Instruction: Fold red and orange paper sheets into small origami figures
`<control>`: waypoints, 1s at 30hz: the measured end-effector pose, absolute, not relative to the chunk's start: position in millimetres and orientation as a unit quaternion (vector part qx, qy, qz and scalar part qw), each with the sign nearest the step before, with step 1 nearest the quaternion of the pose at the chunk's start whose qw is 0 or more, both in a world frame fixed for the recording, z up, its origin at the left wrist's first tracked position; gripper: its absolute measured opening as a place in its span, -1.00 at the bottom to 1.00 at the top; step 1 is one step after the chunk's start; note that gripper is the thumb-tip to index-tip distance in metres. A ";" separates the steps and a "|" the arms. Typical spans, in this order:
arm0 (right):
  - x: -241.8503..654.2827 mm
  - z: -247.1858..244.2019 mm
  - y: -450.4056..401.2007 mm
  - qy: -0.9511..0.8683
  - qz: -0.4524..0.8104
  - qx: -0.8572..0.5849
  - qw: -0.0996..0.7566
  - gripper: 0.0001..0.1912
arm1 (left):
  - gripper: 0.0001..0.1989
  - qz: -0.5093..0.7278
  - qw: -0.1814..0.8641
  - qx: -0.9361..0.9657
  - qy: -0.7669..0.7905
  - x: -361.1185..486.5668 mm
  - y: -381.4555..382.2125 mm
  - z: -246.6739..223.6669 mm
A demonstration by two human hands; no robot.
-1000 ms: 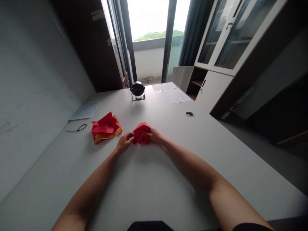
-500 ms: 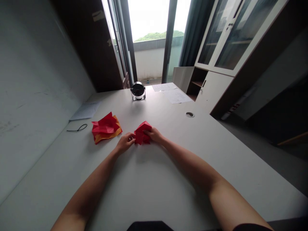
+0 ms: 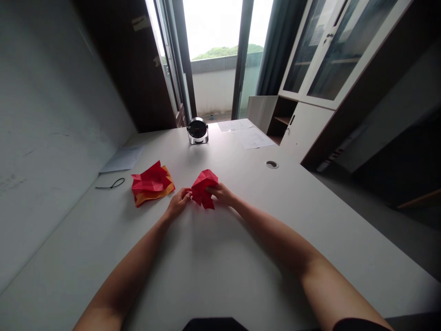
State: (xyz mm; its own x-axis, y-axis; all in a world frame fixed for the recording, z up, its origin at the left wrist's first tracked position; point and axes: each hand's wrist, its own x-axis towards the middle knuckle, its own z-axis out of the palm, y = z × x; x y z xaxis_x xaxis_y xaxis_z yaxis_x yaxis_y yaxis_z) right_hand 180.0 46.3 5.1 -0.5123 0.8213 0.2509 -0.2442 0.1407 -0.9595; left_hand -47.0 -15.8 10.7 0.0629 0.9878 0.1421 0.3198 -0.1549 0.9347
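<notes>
A creased piece of red folded paper (image 3: pixel 204 186) is held up over the white table, its lower edge split into pointed flaps. My right hand (image 3: pixel 220 193) grips it from the right, thumb on the near face and the other fingers mostly behind. At its left edge, my left hand (image 3: pixel 179 201) pinches with thumb and fingertips close together, touching or nearly touching the paper. Further left lie crumpled red and orange paper sheets (image 3: pixel 152 183), one on another, untouched by either hand.
A round black and silver fan-like device (image 3: pixel 197 130) stands at the table's far edge. White paper sheets (image 3: pixel 255 137) lie back right, another sheet (image 3: pixel 121 158) back left. A black cable tie (image 3: pixel 112 184) is near the wall. A round cable hole (image 3: pixel 272 164) sits at right.
The red paper in my right hand has tilted and spread wider, its top moving up slightly and its lower flaps showing more. My left fingers have drawn slightly left.
</notes>
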 end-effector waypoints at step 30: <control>180.7 8.1 44.6 -0.645 0.441 -0.394 0.485 -0.68 | -0.59 0.600 0.529 0.400 0.448 -38.6 -12.1 14.5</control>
State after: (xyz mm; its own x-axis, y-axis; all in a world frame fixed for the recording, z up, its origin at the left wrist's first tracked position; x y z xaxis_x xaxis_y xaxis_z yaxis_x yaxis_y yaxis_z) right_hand 180.7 44.6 8.1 -0.2203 0.9350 0.2780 0.0805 0.3014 -0.9501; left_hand -38.6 -12.1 14.5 -0.1202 0.9927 0.0062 -0.2755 -0.0393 0.9605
